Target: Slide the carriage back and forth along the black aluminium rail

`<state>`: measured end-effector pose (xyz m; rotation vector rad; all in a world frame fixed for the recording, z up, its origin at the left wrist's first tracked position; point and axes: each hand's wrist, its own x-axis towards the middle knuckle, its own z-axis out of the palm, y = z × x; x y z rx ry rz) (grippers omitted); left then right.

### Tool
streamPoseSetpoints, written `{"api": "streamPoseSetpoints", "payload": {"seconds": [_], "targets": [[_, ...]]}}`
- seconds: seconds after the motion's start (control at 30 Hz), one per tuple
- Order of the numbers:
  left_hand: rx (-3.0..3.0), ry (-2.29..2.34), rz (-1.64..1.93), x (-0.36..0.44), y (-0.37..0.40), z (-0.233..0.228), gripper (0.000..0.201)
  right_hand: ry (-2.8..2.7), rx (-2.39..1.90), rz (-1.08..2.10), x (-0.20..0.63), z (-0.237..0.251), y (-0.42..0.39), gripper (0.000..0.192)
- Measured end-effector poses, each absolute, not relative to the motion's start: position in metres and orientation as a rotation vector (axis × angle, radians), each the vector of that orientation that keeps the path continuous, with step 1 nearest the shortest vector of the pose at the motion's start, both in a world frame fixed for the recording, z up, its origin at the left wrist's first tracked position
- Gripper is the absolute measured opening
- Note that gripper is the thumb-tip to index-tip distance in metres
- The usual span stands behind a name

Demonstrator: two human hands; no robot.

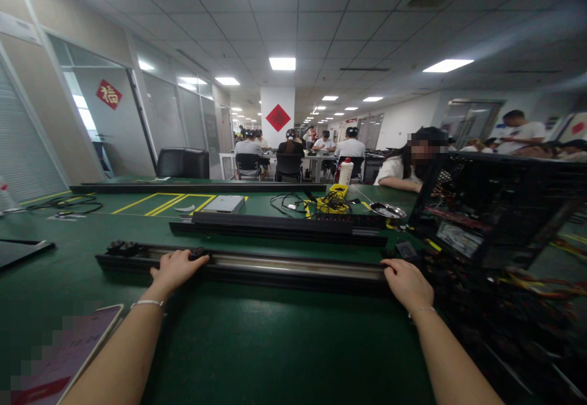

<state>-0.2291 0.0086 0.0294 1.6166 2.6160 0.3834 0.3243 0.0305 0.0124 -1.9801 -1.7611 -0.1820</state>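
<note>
A long black rail point(293, 274) with a shiny metal channel along its inside lies across the green table in front of me. My left hand point(178, 272) grips the rail left of its middle, fingers closed over its edges. Its fingertips are by a small black piece point(198, 253) in the channel; whether they pinch it I cannot tell. My right hand point(409, 282) is closed on the rail's right end, fingertips at the rim and the other fingers partly hidden. Another small black part point(123, 248) sits in the channel near the left end.
More black rails point(279, 227) lie behind. Beyond are a grey box point(223, 204), tangled cables point(328, 203) and a metal dish point(387, 210). An opened computer case point(486, 209) and loose wires crowd the right. A phone point(87, 350) lies front left. A person point(397, 169) sits across the table.
</note>
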Motion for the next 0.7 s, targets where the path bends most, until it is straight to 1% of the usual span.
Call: {"api": "streamPoseSetpoints", "payload": {"seconds": [0.2, 0.37, 0.47, 0.7], "targets": [[1.524, 2.597, 0.37, -0.227, 0.009, 0.032, 0.078, -1.777, -1.99, -0.175, 0.323, 0.015, 0.029, 0.038], [1.461, 2.667, 0.509, -0.223, 0.008, 0.027, 0.082, -1.766, -1.994, -0.174, 0.323, 0.015, 0.029, 0.038], [1.536, 2.692, 0.574, -0.221, 0.007, 0.022, 0.083, -1.766, -1.994, -0.169, 0.323, 0.016, 0.029, 0.038], [1.819, 2.597, 0.427, -0.225, 0.003, 0.022, 0.064, -1.754, -1.997, -0.164, 0.322, 0.016, 0.028, 0.038]]}}
